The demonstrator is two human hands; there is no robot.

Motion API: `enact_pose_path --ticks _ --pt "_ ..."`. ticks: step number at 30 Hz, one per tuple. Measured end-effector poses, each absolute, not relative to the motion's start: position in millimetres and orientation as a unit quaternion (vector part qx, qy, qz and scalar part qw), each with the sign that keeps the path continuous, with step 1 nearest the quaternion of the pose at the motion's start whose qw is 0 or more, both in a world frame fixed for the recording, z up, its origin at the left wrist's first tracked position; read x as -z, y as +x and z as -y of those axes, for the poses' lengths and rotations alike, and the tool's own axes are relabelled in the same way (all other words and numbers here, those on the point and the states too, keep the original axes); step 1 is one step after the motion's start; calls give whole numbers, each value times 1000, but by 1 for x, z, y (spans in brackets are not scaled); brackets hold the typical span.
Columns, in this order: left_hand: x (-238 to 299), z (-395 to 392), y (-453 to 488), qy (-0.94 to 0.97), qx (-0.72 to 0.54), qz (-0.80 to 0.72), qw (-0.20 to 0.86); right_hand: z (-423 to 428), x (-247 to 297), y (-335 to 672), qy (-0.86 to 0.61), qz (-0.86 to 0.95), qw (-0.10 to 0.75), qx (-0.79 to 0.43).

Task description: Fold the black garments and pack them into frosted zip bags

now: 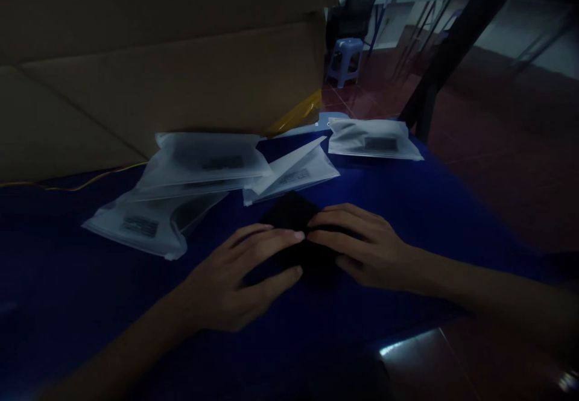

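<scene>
A black, soft-looking item (294,208), perhaps folded fabric, lies on the blue table in front of me; its outline is hard to make out in the dim light. From the left, my left hand (244,274) rests on it with fingers stretched out and the thumb apart. My right hand (366,241) lies on its right side, fingers extended and fingertips close to those of the left. Just beyond the black item is a frosted zip bag (298,175) with a white flap or sheet slanting over it.
More frosted zip bags (208,154) with dark labels overlap at the left, and another bag (375,138) lies at the back right. A large cardboard box (181,87) walls off the back left. Past the blue table (452,220) are a blue stool (346,60) and a dark slanted post (447,51).
</scene>
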State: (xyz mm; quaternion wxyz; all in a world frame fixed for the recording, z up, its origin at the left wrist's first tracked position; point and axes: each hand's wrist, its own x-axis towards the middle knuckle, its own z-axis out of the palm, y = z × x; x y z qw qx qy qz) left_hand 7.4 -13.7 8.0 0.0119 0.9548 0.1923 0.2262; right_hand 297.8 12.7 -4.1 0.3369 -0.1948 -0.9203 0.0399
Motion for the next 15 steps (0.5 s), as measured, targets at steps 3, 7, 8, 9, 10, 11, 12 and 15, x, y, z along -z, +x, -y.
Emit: enact_pose_path --ticks 3,7,8,9,10,11,12,15 --pt "-3 8 6 950 -193 -244 -12 -13 0 298 -149 934 323 -19" --pt "4 1 3 953 -112 -280 17 -9 -6 297 -111 962 240 -63" --pt "5 0 2 952 -116 -282 17 -8 -7 297 -113 966 221 -76" --pt "6 1 2 951 -128 -283 9 -8 -8 297 -119 967 210 -81" --pt "5 2 3 948 -143 -284 -5 -7 -9 296 -128 967 205 -79" --pt "5 4 4 946 -156 -285 -20 -7 -9 296 -136 967 205 -71" --pt "4 5 5 944 -165 -283 -32 -6 -9 296 -146 965 210 -58" --pt "1 7 7 945 -177 -271 -51 -7 -6 296 -171 962 214 -3"
